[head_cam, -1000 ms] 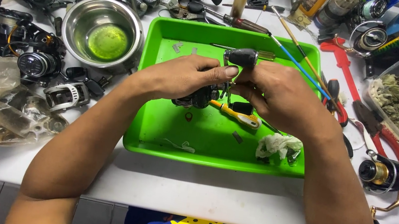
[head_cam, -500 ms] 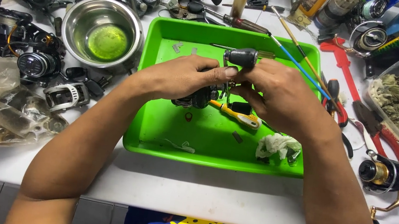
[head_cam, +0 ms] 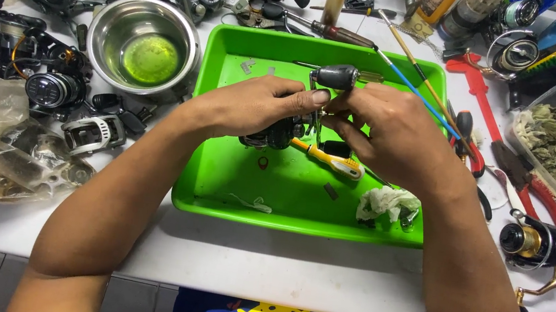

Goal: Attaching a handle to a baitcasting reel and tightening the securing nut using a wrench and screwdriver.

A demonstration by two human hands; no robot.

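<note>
Both hands over green tray (head_cam: 215, 191). Left hand (head_cam: 256, 106) grips reel (head_cam: 280, 133); right hand (head_cam: 383, 131) pinches near its handle knob (head_cam: 336, 76). Risk: small part slips from fingertips, lost among tray bits or surface clutter.

- A dark fishing reel (head_cam: 280, 132), held above a green tray near its centre, mostly hidden by both hands.
- Its black handle knob (head_cam: 336, 76) sticks out at twelve o'clock, tilted.
</note>
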